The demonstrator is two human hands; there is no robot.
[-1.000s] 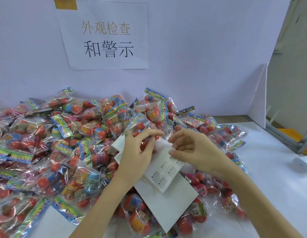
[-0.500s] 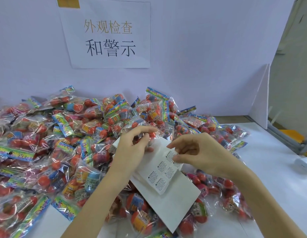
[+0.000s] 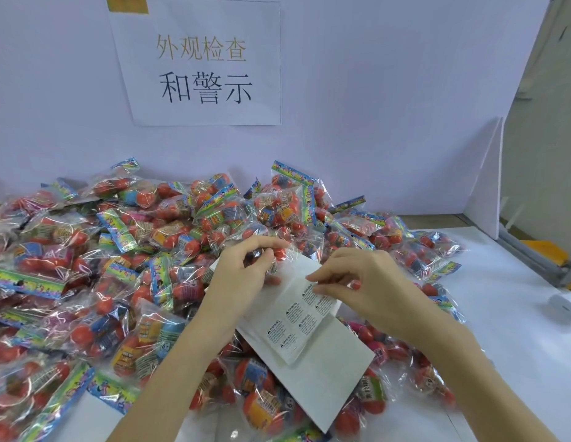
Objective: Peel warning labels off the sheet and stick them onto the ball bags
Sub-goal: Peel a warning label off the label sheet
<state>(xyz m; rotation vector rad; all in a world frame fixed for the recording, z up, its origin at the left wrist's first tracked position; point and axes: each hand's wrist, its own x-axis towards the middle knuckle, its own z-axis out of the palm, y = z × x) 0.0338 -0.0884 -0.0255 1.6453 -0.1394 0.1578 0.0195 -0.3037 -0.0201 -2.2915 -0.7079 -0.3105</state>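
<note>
A white label sheet (image 3: 313,368) lies tilted on the pile of ball bags (image 3: 124,256), with several small warning labels (image 3: 290,327) on its upper part. My left hand (image 3: 242,282) grips a clear ball bag (image 3: 271,247) together with the sheet's top-left edge. My right hand (image 3: 364,285) pinches the top-right warning label (image 3: 311,287) on the sheet between thumb and forefinger. Which fingers touch the sheet under the left palm is hidden.
Clear bags of red balls with colourful headers cover the white table (image 3: 507,330) from left to centre. A purple backboard with a paper sign (image 3: 201,62) stands behind. A white side panel (image 3: 483,186) and a metal frame (image 3: 533,253) are at the right.
My right thumb and forefinger have closed onto the top-right label on the sheet. The left hand holds the bag and sheet about where it was.
</note>
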